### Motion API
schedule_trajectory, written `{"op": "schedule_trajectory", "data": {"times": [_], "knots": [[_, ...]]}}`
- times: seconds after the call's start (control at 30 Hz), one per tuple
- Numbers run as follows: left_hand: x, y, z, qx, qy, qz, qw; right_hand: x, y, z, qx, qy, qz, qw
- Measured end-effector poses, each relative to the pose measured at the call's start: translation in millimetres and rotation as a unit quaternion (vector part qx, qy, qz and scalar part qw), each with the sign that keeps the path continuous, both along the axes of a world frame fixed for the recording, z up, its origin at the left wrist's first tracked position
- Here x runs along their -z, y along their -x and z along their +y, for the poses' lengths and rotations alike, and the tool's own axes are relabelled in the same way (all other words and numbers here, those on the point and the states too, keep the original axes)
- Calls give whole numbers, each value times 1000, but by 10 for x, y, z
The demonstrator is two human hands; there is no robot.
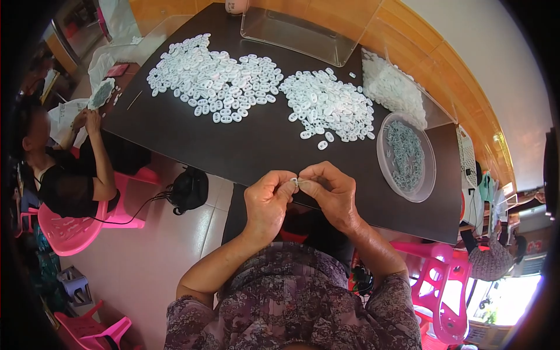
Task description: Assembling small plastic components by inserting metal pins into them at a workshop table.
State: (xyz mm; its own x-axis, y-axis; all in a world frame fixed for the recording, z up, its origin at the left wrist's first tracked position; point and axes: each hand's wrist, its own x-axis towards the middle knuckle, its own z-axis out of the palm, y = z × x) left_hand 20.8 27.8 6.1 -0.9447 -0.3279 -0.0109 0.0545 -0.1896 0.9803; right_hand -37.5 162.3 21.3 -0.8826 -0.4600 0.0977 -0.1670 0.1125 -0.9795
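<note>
In front of my chest, at the table's near edge, my left hand (pixel 265 201) and my right hand (pixel 333 193) meet fingertip to fingertip. Both pinch a small white plastic piece (pixel 295 181), mostly covered by the fingers. Beyond them on the dark table (pixel 233 150) lies a wide heap of white oval pieces with two holes (pixel 219 84). A second heap of smaller white oval pieces (pixel 329 102) lies to its right, with a few strays in front. At the right, a round clear plastic tub (pixel 430 175) holds many small grey-green parts (pixel 405 154), too small to make out.
A clear open box (pixel 297 44) stands at the back; a clear bin (pixel 434 114) with white pieces is at the far right. At left, a co-worker's hands (pixel 90 116) work at another table. Pink chairs (pixel 64 224) (pixel 440 291) and a black bag (pixel 189 189) are nearby.
</note>
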Motion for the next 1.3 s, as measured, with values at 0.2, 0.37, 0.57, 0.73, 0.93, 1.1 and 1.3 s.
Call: {"op": "schedule_trajectory", "data": {"times": [0.2, 0.37, 0.57, 0.73, 0.93, 1.1, 1.3], "knots": [[21, 5, 5, 3, -27, -4, 1000, 50, 25, 17, -1, -26, 29, 999], [56, 8, 24, -14, 26, 5, 1000, 33, 33, -44, 8, -61, 113, 992], [143, 16, 65, -49, 137, 77, 986, 48, 27, -107, 6, -83, 178, 981], [131, 34, 57, -44, 88, 56, 994, 46, 48, -94, 3, -100, 217, 971], [90, 50, -74, 13, -73, 2, 997, -1, 314, 121, 88, -124, 291, 945], [101, 65, -90, 24, -101, 10, 995, 3, 619, 275, 93, -278, 427, 855], [101, 76, -94, 28, -107, -6, 994, 61, 765, 208, 32, -359, 509, 782]]}}
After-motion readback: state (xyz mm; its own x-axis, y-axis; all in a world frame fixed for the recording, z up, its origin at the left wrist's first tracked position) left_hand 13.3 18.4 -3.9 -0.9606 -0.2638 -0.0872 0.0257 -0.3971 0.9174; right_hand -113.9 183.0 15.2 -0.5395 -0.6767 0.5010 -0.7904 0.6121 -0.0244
